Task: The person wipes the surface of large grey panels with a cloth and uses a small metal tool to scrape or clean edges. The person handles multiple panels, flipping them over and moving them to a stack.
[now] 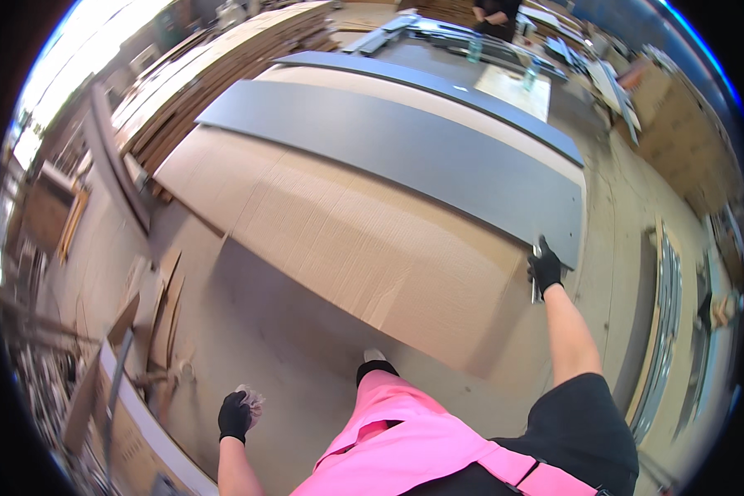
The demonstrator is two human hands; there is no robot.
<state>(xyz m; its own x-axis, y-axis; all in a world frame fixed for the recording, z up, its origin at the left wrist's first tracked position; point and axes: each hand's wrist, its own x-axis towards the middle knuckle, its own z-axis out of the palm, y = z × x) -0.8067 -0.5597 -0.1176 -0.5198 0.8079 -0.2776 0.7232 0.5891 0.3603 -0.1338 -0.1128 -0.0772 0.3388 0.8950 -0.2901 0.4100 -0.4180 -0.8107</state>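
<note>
My left hand point(234, 416), in a black glove, is closed around a crumpled pale cloth point(253, 404) and hangs low over the concrete floor. My right hand point(545, 265), gloved alike, grips a slim metal tool point(537, 279) that I cannot name for certain. It is at the near right corner of a wide grey panel point(384, 155); whether it touches the panel is unclear. That panel lies on brown cardboard point(347, 248) covering a work surface. Behind it runs a narrower grey panel point(434, 87), roughly parallel.
Long brown boards point(223, 68) are stacked at the far left. A cardboard box point(142, 446) with scraps stands at lower left. Metal strips point(663, 316) lie at right, below large cartons point(676, 136). Another person point(497, 15) stands at the back near plastic bottles point(475, 47).
</note>
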